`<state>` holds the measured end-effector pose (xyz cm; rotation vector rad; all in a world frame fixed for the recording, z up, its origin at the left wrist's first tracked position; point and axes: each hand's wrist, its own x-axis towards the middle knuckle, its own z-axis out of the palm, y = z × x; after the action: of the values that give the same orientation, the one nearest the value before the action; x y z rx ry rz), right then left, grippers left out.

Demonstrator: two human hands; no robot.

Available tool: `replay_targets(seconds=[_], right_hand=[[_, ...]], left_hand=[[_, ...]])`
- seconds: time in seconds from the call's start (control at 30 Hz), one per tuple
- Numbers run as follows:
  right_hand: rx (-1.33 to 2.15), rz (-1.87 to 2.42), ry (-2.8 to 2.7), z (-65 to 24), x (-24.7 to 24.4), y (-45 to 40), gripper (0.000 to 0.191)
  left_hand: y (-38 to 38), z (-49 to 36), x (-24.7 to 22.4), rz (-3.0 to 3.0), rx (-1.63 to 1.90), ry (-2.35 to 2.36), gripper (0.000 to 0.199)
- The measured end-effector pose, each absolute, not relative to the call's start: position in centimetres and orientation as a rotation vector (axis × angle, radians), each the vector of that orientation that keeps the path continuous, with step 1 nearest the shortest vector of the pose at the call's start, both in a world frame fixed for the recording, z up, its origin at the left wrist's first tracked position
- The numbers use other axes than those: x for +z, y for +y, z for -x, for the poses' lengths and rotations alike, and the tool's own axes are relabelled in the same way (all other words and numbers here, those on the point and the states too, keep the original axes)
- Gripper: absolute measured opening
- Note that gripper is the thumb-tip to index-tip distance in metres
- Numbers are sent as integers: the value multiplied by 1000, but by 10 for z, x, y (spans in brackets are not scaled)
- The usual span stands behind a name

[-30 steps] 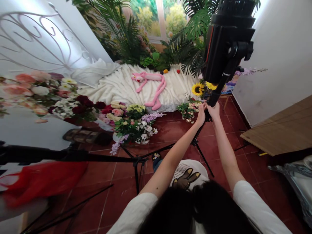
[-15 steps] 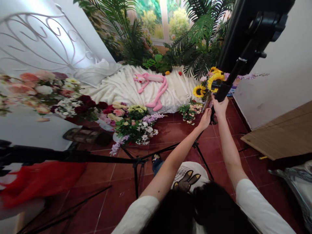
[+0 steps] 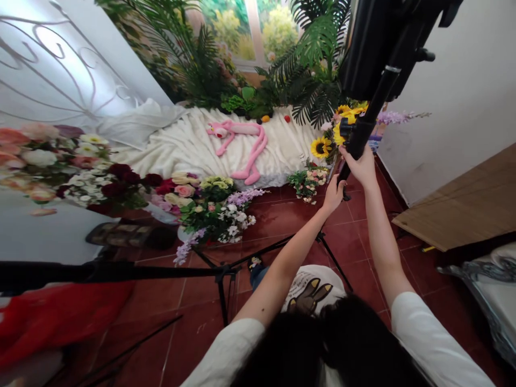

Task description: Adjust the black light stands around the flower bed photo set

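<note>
A black light stand rises from the floor at the right, with a bulky black fixture near its top. My right hand is closed around the pole, just below a black knob. Slightly lower and to the left, my left hand wraps the same stand. Its fingertips are partly hidden behind the pole. Yellow sunflowers stand just beyond my hands. The stand's thin legs spread over the red tiles.
A second black stand crosses the left side, its legs on the tiled floor. Flower bunches line a white draped platform bearing a pink plush toy. A brown board and an ornate silver frame lie at right.
The view has swung slightly right, so the room and stands appear shifted left. Both hands keep their hold on the light stand.
</note>
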<state>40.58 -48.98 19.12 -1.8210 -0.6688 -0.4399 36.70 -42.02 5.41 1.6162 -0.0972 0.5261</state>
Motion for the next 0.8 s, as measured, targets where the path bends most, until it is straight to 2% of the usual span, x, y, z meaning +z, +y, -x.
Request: replay_targets(seconds=[0.13, 0.3, 0.4, 0.53, 0.8], right_hand=[[-469, 1882, -573, -375, 180, -520, 50], [-260, 2082, -647, -333, 143, -555, 30], [-181, 2195, -627, -321, 122, -564, 26], [-214, 2182, -486, -322, 98, -560, 33], [-351, 1816, -174, -341, 58, -530, 49]], left_hand=[[-420, -368, 51, -1616, 532, -108, 63], [-417, -370, 48, -1609, 522, -159, 62], [-417, -371, 47, -1612, 506, -168, 60], [-417, -373, 45, -1627, 505, -171, 59], [-415, -376, 41, -1657, 471, -152, 63]])
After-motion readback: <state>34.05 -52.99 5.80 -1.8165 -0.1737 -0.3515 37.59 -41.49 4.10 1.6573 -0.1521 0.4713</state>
